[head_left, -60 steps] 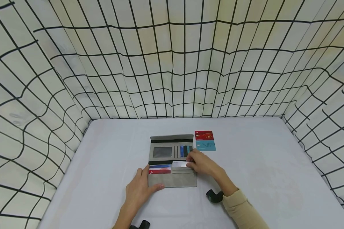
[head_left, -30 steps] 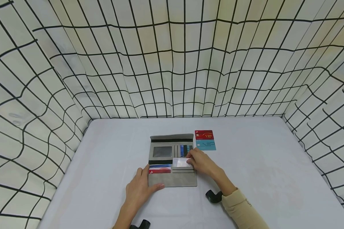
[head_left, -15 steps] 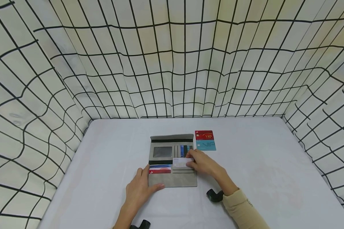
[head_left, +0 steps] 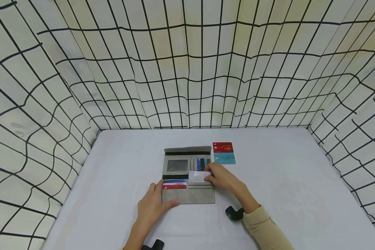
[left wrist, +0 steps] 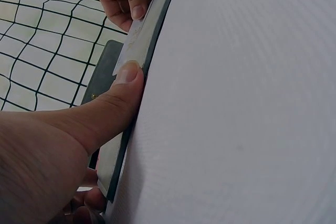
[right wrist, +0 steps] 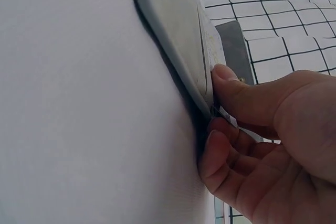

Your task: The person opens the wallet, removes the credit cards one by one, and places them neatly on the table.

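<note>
A grey wallet (head_left: 187, 196) lies unfolded on the white table. My left hand (head_left: 150, 205) holds its near left corner, thumb over the near edge and fingers at the left side. In the right wrist view my right hand (right wrist: 262, 114) pinches the right end of a whitish card (right wrist: 214, 44) between thumb and fingers. The card (head_left: 196, 176) stands partly out of the lower right slots; its lower part is hidden. Red, white and blue cards (head_left: 174, 186) fill the lower left slots. Dark and blue cards (head_left: 198, 164) sit upright in the upper right slots.
A red VIP card (head_left: 223, 147) and a teal VIP card (head_left: 224, 159) lie right of the wallet's far end. Black wrist devices (head_left: 234, 213) are by both wrists. White walls with a black grid (head_left: 187, 69) surround the table (head_left: 284, 166).
The whitish card shifts slightly in the lower right slots, with more of it showing now than two seconds ago. My right hand keeps its pinch; my left hand stays in place.
</note>
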`<state>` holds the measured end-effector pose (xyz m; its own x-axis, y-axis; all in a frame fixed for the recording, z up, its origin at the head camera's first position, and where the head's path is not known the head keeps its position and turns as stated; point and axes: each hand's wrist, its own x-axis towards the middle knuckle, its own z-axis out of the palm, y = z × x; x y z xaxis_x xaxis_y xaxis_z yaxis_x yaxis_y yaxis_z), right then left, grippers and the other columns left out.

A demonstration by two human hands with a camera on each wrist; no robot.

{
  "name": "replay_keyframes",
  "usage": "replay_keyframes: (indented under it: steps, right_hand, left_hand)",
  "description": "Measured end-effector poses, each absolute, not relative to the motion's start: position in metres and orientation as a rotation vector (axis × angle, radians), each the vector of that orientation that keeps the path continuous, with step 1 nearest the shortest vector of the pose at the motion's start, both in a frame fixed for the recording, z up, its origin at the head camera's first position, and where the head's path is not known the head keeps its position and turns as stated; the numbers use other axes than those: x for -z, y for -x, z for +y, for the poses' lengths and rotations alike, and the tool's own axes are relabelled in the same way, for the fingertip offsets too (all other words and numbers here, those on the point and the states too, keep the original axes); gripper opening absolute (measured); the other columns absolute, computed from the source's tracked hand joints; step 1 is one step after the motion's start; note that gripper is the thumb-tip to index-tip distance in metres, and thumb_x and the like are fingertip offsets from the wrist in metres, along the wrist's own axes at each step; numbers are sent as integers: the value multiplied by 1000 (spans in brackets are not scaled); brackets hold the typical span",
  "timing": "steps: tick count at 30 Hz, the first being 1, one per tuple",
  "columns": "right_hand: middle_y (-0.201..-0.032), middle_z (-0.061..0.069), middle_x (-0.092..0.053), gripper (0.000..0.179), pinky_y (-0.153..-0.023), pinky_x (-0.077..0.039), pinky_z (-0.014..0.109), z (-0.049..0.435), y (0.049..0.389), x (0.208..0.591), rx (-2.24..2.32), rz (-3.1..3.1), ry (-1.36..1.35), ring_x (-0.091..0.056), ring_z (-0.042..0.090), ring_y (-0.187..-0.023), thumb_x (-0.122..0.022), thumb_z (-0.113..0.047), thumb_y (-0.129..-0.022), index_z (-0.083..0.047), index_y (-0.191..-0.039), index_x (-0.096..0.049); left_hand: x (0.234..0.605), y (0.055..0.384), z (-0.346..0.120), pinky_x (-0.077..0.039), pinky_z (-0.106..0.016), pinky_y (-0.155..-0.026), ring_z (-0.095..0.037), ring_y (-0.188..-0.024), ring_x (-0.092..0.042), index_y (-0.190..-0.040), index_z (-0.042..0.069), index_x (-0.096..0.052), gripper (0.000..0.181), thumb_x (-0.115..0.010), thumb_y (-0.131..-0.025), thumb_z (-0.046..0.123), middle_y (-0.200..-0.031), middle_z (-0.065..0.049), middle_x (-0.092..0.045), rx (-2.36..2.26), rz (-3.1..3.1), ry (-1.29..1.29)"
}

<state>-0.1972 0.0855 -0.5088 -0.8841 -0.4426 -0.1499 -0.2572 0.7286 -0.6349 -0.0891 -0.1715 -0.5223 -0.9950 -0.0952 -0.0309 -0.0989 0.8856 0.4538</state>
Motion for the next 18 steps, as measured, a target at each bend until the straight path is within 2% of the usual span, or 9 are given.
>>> replay_keyframes:
  steps: [10,18]
  right_hand:
    - [-105,6,-62,25,-90,-56,36,85,198,511,947,2674,532,-56,17,-93,-73,-16,-92,-8,-112,-61]
    - [-100,5,-67,21,-86,-58,35,85,200,511,985,2661,516,-59,16,-86,-71,-15,-93,-9,-111,-61]
  left_hand:
    - [521,88,-171,-40,-28,-52,-15,-76,-51,-145,2,-48,106,-86,-65,61,-97,-8,-53,-726,3053,150]
    - [521,88,-171,-40,-28,-52,-15,-76,-52,-145,2,-48,105,-86,-65,61,-96,-7,-53,-730,3054,150]
